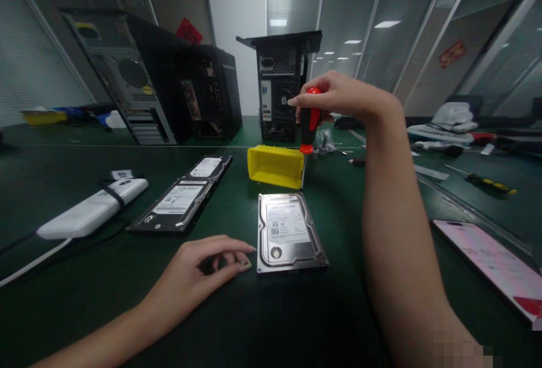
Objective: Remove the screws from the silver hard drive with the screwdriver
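Note:
A silver hard drive point(288, 230) with a white label lies flat on the green table point(237, 311). Just left of its lower edge rests my left hand point(218, 261), fingers curled and thumb near the fingertips; whether something small is between them is too unclear to tell. Raised above the table, my right hand point(324, 97) grips a red and black screwdriver point(311, 122) by its handle, shaft pointing down. The screwdriver is beside the right end of a yellow bin point(276, 167), which stands beyond the hard drive with its opening facing me.
Two more hard drives point(180, 198) lie at the left, beside a white power strip point(95, 207). Computer cases point(282, 86) stand at the back. A phone point(491, 261) and another screwdriver point(486, 182) lie at the right.

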`<state>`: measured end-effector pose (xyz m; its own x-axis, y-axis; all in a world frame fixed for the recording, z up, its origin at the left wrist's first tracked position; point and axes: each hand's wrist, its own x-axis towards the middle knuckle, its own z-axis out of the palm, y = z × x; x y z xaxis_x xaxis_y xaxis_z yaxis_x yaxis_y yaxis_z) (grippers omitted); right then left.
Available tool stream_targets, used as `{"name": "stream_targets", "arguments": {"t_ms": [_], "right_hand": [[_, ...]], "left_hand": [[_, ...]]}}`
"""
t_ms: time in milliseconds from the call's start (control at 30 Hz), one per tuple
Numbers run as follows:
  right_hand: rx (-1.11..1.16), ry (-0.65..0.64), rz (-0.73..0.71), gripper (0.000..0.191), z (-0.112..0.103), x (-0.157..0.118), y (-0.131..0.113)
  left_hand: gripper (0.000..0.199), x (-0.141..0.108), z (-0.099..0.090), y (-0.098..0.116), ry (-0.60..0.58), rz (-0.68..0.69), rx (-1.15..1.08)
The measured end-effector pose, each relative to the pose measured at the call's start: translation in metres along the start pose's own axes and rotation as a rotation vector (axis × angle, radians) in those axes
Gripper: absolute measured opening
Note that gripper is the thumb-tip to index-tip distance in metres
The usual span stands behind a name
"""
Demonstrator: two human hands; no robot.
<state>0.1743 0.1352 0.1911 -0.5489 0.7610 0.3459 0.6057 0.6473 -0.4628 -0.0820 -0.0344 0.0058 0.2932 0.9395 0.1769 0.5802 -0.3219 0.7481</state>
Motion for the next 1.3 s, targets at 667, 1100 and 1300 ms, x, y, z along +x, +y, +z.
{"name": "stream_targets", "arguments": {"t_ms": [667, 1100, 1300], "right_hand": [[-0.008, 0.025, 0.133, 0.054, 0.003, 0.007, 0.007], [0.120, 0.000, 0.092, 0.030, 0.004, 0.006, 0.003], [0.106, -0.009, 0.053, 0.033, 0.004, 0.005, 0.002]], "left_hand": [[0.026, -0.002, -0.001, 0.010, -0.059, 0.003, 0.078], [0.044, 0.001, 0.000, 0.011, -0.233, 0.097, 0.179], [0.042, -0.001, 0.001, 0.008, -0.266, 0.107, 0.191]]}}
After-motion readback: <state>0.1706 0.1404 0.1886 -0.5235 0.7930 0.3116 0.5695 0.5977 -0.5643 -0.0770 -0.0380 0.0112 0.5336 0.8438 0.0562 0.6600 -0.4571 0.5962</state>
